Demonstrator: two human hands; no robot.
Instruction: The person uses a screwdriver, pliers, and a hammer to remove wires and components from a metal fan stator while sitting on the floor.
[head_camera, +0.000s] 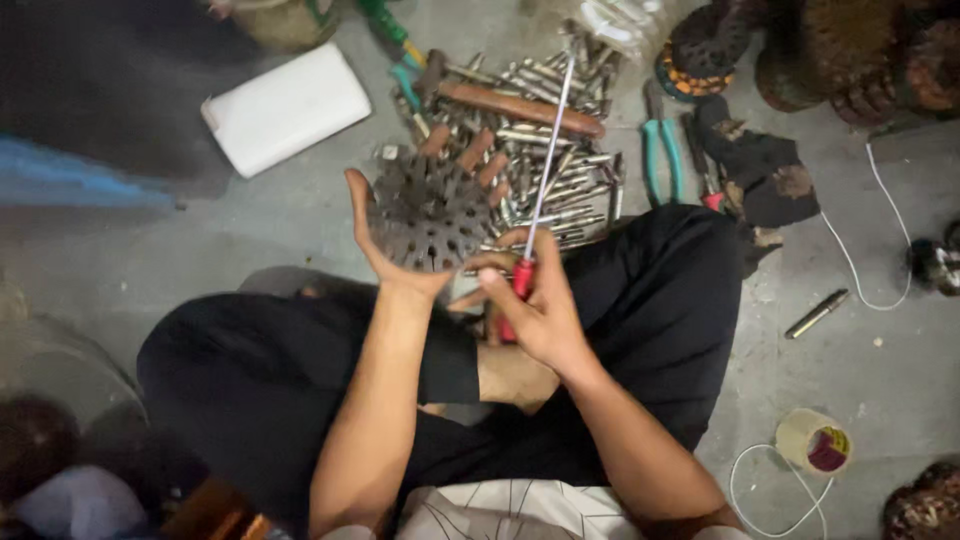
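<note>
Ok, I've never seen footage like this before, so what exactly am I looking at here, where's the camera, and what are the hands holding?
There is no machine: a person sits cross-legged on a grey concrete floor, filmed by a camera on their own head looking down. The left hand grips a round dark metal disc full of holes. The right hand holds a long red-handled screwdriver, its shaft pointing away. Beyond the hands lies a heap of metal rods and bolts with a wooden-handled hammer on top. Nearby are teal-handled pliers, a white rectangular pad, a roll of tape and a white cable.
</note>
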